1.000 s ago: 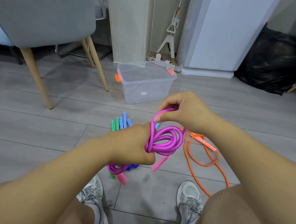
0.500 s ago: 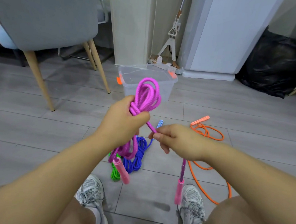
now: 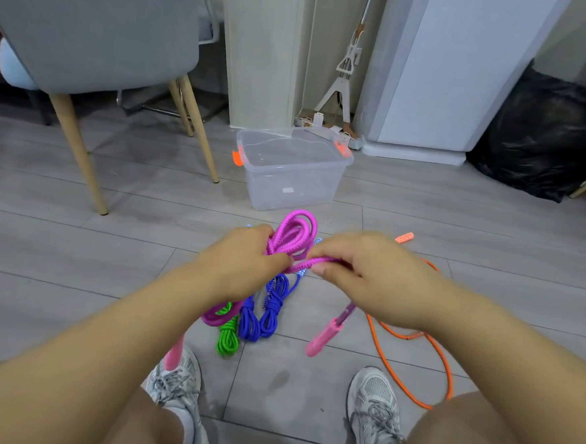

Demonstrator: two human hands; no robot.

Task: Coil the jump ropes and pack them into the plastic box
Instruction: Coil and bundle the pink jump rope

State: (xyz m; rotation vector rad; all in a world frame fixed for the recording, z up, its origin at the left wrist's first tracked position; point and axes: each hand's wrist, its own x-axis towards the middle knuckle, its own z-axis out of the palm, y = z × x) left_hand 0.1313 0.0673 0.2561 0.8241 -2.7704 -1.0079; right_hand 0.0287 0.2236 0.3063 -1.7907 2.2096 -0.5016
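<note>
My left hand grips a bundle of pink jump rope whose loops stick up past my fingers. My right hand pinches a strand of the same rope, pulled sideways across the bundle. One pink handle dangles under my right hand, the other hangs by my left shoe. A coiled blue rope and a coiled green rope lie on the floor beneath my hands. An orange rope lies loose at the right. The clear plastic box with orange latches stands open behind.
A grey chair with wooden legs stands at the left. A white appliance, a mop stand and a black bag line the back wall. My two shoes rest on the grey plank floor.
My left hand has lowered the pink bundle. My right hand has risen and pulled its strand across the bundle, and the hanging handle has swung up to the right.
</note>
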